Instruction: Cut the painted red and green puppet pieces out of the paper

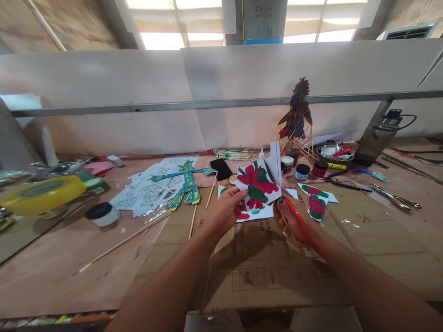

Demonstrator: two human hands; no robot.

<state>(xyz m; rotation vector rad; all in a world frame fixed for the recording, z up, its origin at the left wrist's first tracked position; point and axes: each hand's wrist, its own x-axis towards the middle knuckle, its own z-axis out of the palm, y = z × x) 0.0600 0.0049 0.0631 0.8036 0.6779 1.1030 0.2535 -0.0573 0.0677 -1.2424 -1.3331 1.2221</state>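
Observation:
My left hand (pixel 231 208) pinches the lower left edge of a white paper piece (pixel 256 184) painted in crimson and green. My right hand (pixel 294 216) is closed on scissors (pixel 300 225) with red-orange handles. Their blades meet the right side of the paper, where a white strip stands upright; the paper partly hides them. Below and behind the held sheet lie more painted pieces on a flattened cardboard sheet (pixel 249 258). To the right of my right hand rest a cut painted piece (pixel 317 206) and another painted scrap (pixel 314 190).
Left of my hands lies a blue and yellow paper puppet (pixel 187 182) on sticks, over printed line drawings (pixel 138 189). Paint jars (pixel 302 172), pliers (pixel 349 182) and a dark bottle (pixel 377 138) stand or lie right. A yellow tape roll (pixel 41 196) sits far left.

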